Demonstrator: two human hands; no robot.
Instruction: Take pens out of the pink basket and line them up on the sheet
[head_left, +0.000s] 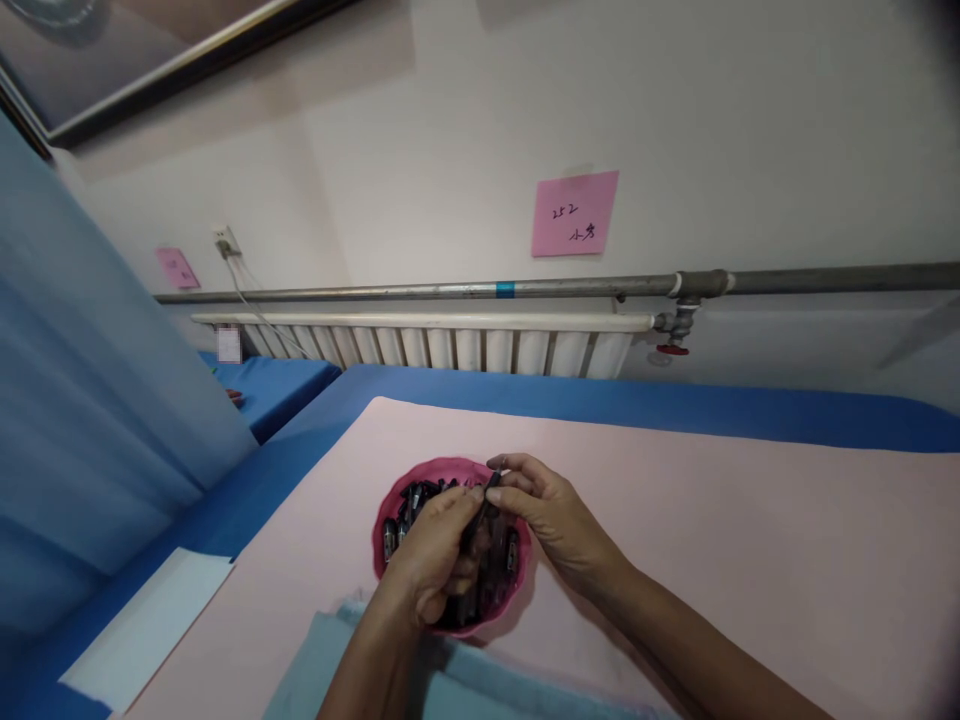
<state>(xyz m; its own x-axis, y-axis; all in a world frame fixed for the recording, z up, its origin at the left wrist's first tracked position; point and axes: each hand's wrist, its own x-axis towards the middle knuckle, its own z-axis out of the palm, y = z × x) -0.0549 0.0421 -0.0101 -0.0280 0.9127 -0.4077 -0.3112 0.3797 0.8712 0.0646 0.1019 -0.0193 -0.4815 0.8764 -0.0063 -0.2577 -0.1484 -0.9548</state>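
Note:
A pink bowl point(420, 478) full of several small black parts point(409, 505) sits on a pink sheet point(712, 540). My left hand point(431, 560) hovers over the bowl, fingers curled, and pinches one small black part. My right hand point(551, 515) meets it from the right, its fingertips pinched on the same black part point(491, 487) above the bowl's far rim. The bowl's near half is hidden by my left hand.
The pink sheet lies on a blue table point(675, 400). A grey-blue cloth point(450, 690) lies at the near edge, a white paper point(146, 625) at the left. A white radiator point(450, 345), a pipe and a pink note point(574, 212) are on the wall behind.

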